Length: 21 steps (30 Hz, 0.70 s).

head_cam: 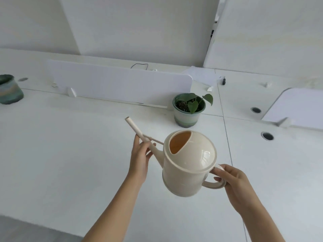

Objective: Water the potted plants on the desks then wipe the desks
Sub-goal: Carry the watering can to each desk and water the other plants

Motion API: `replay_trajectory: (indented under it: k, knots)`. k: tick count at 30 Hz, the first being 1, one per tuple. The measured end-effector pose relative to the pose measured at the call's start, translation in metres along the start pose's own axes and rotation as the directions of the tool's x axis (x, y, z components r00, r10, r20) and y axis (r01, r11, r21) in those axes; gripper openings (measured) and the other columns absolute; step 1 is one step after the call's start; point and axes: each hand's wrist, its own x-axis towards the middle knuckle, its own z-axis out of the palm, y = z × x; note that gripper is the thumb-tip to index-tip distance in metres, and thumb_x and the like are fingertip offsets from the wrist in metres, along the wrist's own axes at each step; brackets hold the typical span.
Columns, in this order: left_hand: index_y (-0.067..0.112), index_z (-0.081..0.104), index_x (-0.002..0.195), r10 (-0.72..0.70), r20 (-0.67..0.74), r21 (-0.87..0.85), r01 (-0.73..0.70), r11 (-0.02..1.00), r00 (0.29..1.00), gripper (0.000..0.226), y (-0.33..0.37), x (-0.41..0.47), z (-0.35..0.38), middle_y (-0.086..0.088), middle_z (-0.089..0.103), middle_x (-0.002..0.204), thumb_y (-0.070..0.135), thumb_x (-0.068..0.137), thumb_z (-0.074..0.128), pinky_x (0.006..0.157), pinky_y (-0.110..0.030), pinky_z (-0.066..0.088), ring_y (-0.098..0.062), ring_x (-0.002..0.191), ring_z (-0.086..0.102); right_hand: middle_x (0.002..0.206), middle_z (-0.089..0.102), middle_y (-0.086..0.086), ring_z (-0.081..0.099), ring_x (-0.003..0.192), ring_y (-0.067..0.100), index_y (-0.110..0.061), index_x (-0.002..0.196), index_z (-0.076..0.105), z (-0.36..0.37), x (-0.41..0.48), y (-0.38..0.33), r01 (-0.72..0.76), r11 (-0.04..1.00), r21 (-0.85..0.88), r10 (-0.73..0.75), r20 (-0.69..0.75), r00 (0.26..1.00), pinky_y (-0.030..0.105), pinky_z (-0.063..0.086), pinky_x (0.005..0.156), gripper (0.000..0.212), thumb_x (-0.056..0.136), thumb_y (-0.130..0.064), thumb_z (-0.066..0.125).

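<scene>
I hold a cream watering can (187, 165) above the white desk (70, 154). My right hand (234, 182) grips its loop handle on the right. My left hand (139, 158) holds the long spout, whose tip points up and to the left. Beyond the can stands a potted plant (189, 109) with heart-shaped green leaves in a green-rimmed striped pot, near the end of the divider. A second green pot (9, 89) sits at the far left edge; what it holds is not visible.
A low white divider panel (118, 82) runs across the back of the desk. Another divider (297, 109) stands at the right, with two round cable holes (267, 136) beside it. Papers (201, 74) and a small dark object (223, 81) lie behind.
</scene>
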Motion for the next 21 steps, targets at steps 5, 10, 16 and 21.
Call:
replay_trajectory:
  k: [5, 10, 16, 21]
  knots:
    - [0.012, 0.040, 0.130, -0.110, 0.202, 0.070, 0.098, 0.993, 0.973, 0.039, -0.003, 0.044, 0.027, -0.006, 0.043, 0.096, 0.010, 0.092, 0.041, 0.075, -0.027, 0.047, -0.024, 0.094, 0.053, 0.063, 0.066, -0.006, 0.058, 0.085, 0.021, -0.016, 0.056, 0.069, 0.012, -0.013, -0.015, 0.045, 0.999, -0.013, -0.047, -0.228, 0.973, 0.027, 0.038, 0.074, 0.064, 0.019, -0.067, 0.080]
    - [0.030, 0.048, 0.117, -0.187, 0.376, 0.138, 0.145, 0.980, 0.907, 0.041, 0.002, 0.075, 0.053, -0.009, 0.049, 0.103, 0.022, 0.077, 0.048, 0.088, -0.038, 0.049, -0.024, 0.098, 0.053, 0.066, 0.066, -0.003, 0.057, 0.083, 0.020, -0.013, 0.060, 0.068, 0.033, -0.019, -0.024, 0.046, 0.998, -0.033, -0.056, -0.412, 0.910, 0.028, 0.039, 0.073, 0.073, 0.017, -0.072, 0.077]
    - [0.035, 0.049, 0.098, -0.283, 0.472, 0.203, 0.209, 0.956, 0.835, 0.024, -0.009, 0.103, 0.071, -0.012, 0.048, 0.110, 0.030, 0.075, 0.048, 0.091, -0.040, 0.048, -0.025, 0.104, 0.052, 0.058, 0.064, -0.007, 0.055, 0.073, 0.018, -0.011, 0.066, 0.063, 0.053, -0.012, -0.028, 0.046, 0.996, -0.076, -0.081, -0.568, 0.819, 0.031, 0.039, 0.070, 0.038, 0.062, -0.046, 0.077]
    - [0.012, 0.045, 0.108, -0.317, 0.461, 0.205, 0.248, 0.947, 0.829, 0.027, -0.020, 0.122, 0.079, -0.008, 0.048, 0.099, 0.029, 0.087, 0.047, 0.072, -0.028, 0.046, -0.017, 0.084, 0.053, 0.072, 0.053, 0.007, 0.045, 0.063, 0.020, -0.008, 0.067, 0.057, 0.056, 0.007, -0.031, -0.031, 0.982, -0.185, -0.090, -0.611, 0.786, 0.025, 0.038, 0.060, 0.023, 0.087, -0.019, 0.057]
